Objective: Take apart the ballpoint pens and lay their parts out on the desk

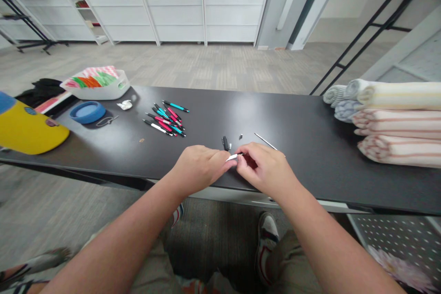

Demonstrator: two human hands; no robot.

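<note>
Over the bench (296,124) by its near edge, the left hand (201,165) pinches a small white pen part (232,158) between thumb and fingers, and the right hand (265,165) curls nearly closed at its other end (what its fingertips grip, I cannot tell), so light pressure with both ends kept in line would serve best. Just beyond lie a black pen part (225,143), a tiny metallic bit (240,137) and a slim rod (265,141), easily knocked by a knuckle; the pens (165,121) to the left and rolled towels (399,121) at the right end lie well apart.
</note>
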